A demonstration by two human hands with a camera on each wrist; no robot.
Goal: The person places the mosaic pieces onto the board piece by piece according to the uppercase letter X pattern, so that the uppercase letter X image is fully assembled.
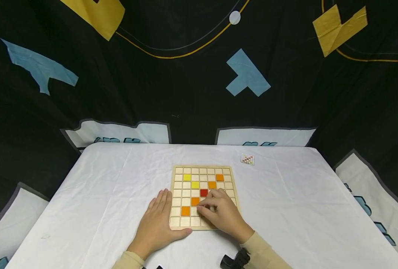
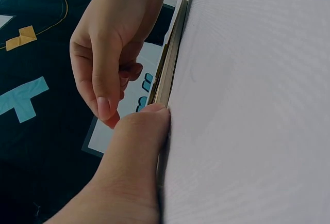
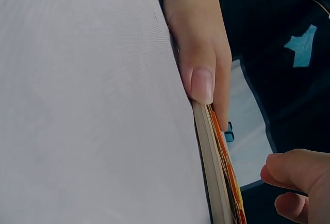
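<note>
A wooden grid board [image 1: 187, 228] lies on the white table, its pale cells mixed with yellow, orange and red tiles. My left hand [image 1: 155, 224] is spread flat along its left side, with the thumb [image 2: 149, 118] against the near edge. Over the lower middle of the board hovers my right hand [image 1: 220, 213], fingers bent and thumb near the index finger. No piece shows between those fingertips in either wrist view. Near them are an orange tile [image 1: 195, 201] and a red tile [image 1: 204, 193]. The right hand covers several cells.
A small printed pattern card [image 1: 247, 159] lies beyond the board's far right corner. White cloth [image 1: 286, 201] covers the table, and a dark patterned curtain [image 1: 185, 97] hangs behind it. Dark wrist gear [image 1: 236, 259] sits by the right sleeve.
</note>
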